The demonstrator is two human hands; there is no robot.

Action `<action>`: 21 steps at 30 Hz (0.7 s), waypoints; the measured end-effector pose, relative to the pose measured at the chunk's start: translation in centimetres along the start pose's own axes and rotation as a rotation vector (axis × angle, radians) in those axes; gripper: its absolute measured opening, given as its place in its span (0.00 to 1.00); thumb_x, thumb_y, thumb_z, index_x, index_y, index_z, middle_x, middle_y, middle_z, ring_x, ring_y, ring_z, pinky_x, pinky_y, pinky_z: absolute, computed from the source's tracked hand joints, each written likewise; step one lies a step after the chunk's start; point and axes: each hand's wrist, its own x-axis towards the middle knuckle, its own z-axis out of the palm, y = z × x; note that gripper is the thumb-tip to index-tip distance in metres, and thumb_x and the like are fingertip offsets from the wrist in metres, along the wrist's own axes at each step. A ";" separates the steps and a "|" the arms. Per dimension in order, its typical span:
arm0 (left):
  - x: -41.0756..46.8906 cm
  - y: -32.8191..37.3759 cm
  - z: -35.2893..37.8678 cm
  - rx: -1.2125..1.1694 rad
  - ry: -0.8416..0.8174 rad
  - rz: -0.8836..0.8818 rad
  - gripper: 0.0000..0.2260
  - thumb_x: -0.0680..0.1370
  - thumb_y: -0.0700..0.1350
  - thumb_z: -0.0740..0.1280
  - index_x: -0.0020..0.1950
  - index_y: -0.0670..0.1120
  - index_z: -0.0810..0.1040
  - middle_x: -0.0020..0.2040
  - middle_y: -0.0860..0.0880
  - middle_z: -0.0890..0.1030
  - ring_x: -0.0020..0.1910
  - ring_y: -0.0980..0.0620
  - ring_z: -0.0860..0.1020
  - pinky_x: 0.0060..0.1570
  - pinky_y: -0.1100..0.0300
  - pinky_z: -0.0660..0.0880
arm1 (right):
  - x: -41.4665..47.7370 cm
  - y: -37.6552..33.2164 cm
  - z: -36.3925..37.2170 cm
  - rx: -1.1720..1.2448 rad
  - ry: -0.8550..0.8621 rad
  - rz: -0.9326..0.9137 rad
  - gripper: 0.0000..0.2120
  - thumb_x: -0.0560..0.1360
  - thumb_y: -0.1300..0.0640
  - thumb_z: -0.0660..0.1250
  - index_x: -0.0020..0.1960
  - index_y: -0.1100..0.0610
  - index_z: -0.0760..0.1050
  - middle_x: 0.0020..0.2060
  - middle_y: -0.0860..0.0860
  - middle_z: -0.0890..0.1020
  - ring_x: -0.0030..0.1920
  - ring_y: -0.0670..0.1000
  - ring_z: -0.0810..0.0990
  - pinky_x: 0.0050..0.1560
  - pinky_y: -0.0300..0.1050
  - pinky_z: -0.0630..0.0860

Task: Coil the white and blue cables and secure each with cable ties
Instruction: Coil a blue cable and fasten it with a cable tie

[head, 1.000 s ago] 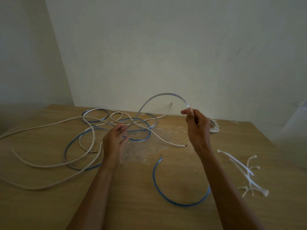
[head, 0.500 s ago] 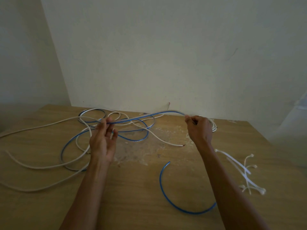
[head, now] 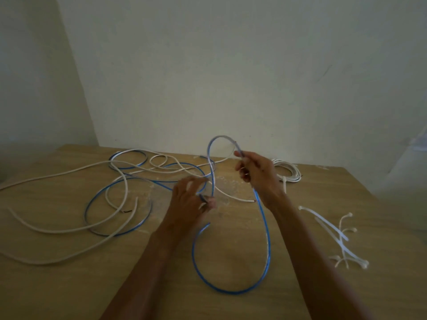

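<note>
Left grip [head: 187,204] and right grip [head: 258,174] both pinching blue cable [head: 269,241], upright arch between, loop nearward.

The left hand [head: 191,202] moved right, closer to the right hand [head: 256,174], and the blue cable [head: 269,245] between them, nearly flat before, bowed up into 1 narrow loop.

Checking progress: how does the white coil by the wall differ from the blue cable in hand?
The white coil is wound tight and lies untouched on the table; the blue cable sprawls in wide loose loops, gripped by left hand and right hand. Both are thin cables.
</note>
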 end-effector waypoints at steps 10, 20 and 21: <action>1.2 2.8 -1.2 -0.869 0.044 -0.654 0.26 0.82 0.60 0.49 0.37 0.46 0.76 0.33 0.51 0.72 0.35 0.53 0.70 0.43 0.57 0.68 | -2.7 0.3 2.4 -0.045 -0.096 -0.076 0.07 0.81 0.60 0.66 0.52 0.58 0.83 0.34 0.50 0.82 0.31 0.47 0.72 0.34 0.38 0.71; 0.0 -1.9 -1.6 0.354 -0.142 -0.626 0.12 0.82 0.49 0.63 0.50 0.46 0.84 0.49 0.43 0.81 0.52 0.39 0.78 0.51 0.43 0.72 | -2.1 -1.1 -0.4 -0.770 0.185 -0.120 0.03 0.75 0.54 0.72 0.43 0.51 0.83 0.35 0.42 0.80 0.33 0.38 0.73 0.33 0.34 0.62; -0.1 -1.9 -1.6 0.374 -0.154 -0.623 0.12 0.82 0.49 0.62 0.50 0.46 0.84 0.49 0.43 0.81 0.53 0.39 0.78 0.52 0.43 0.72 | -2.2 -1.1 -0.2 -0.765 0.236 -0.137 0.03 0.75 0.54 0.72 0.43 0.52 0.82 0.37 0.43 0.80 0.34 0.39 0.72 0.34 0.35 0.61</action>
